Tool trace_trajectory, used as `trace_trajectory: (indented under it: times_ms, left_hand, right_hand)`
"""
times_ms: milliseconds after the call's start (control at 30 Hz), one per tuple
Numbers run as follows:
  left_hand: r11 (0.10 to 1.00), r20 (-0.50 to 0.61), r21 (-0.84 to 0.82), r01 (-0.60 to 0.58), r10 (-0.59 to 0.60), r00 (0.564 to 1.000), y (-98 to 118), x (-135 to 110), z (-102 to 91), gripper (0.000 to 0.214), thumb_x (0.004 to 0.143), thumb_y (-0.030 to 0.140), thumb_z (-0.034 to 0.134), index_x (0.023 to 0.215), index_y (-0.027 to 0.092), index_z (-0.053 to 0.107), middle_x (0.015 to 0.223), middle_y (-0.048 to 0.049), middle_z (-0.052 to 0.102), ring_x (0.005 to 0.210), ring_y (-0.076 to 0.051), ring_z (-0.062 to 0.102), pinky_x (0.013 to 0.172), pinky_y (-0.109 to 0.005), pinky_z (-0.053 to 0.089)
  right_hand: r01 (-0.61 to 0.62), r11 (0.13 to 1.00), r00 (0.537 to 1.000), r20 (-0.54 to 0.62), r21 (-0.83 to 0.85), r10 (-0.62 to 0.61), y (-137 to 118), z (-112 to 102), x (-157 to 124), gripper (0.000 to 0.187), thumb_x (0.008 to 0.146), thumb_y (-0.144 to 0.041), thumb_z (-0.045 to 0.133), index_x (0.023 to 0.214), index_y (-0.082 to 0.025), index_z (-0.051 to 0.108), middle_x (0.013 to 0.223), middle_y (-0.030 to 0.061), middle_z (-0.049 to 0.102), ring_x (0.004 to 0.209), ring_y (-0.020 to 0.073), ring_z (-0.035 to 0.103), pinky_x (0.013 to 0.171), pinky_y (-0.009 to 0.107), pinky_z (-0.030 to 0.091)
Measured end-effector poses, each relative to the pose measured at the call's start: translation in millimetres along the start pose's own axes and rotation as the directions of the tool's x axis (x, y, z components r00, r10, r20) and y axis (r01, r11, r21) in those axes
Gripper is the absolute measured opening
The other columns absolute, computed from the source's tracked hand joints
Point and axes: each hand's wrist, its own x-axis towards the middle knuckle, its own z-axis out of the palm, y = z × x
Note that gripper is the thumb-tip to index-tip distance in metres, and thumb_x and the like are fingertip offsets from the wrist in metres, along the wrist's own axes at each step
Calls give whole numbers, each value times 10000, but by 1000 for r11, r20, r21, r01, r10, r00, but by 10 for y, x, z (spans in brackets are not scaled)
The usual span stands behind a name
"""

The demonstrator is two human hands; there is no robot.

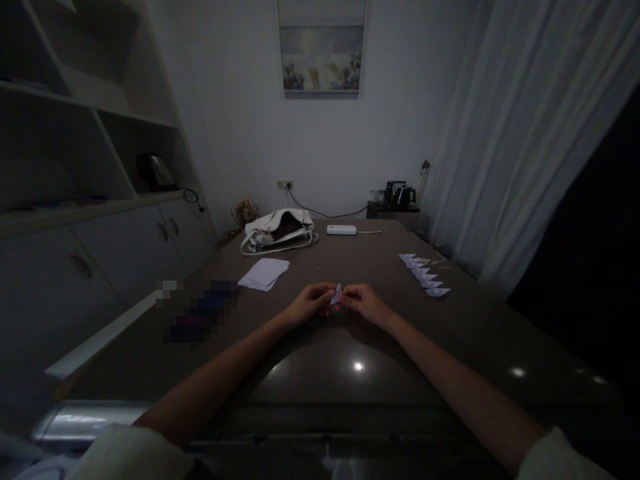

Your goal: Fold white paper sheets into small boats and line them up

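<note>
Fingers (351, 295) of the left hand (310, 303) and right hand (369, 305) come together in a near-closed pinch, each side gripping a small folded white paper (337, 294) above the table (345, 261), its tip aimed near twelve o'clock. The piece should weigh next to nothing, fairly stiff along its creases yet easily crushed, with enough grip in dry paper to prevent slipping; a light hold at the folded edges would suit it best. In the dim light, its exact folds are hard to make out.

Around it spreads the brown tabletop, smooth and glossy, throwing back a bright spot of light toward six o'clock. At eleven o'clock slumps a white handbag (255, 233), soft-sided, its mouth gaping over a dark interior. Toward ten o'clock lies a loose stack of paper sheets (265, 273), flat, rectangular and slightly fanned. Between two and three o'clock runs a row of paper boats (424, 277), crisp and sharply pointed. At twelve o'clock sits a white box (341, 230), smooth with rounded corners, a short cord (370, 232) trailing toward one.
</note>
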Motion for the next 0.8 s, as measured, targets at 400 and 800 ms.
trace_trajectory:
  times_ms: [400, 800]
  left_hand:
    - [992, -6, -127, 24, -25, 1000, -25, 8, -18, 478, 792, 470, 625, 1110, 120, 556, 726, -11, 617, 524, -68, 488, 487, -168, 371]
    - [982, -14, -183, 39, -42, 999, -4, -2, -1, 464, 765, 445, 667, 1105, 153, 544, 753, -7, 635, 544, -70, 516, 512, -168, 401]
  right_hand:
    - [-90, 993, 996, 2, 77, 90, 38, 16, -9, 413, 780, -529, 582, 821, -123, 649, 696, 27, 627, 511, 90, 453, 462, 195, 314]
    - [-142, 973, 990, 1, 182, 144, 60, 25, 13, 475, 701, -596, 641, 754, -124, 629, 662, 22, 621, 482, 77, 428, 453, 195, 300]
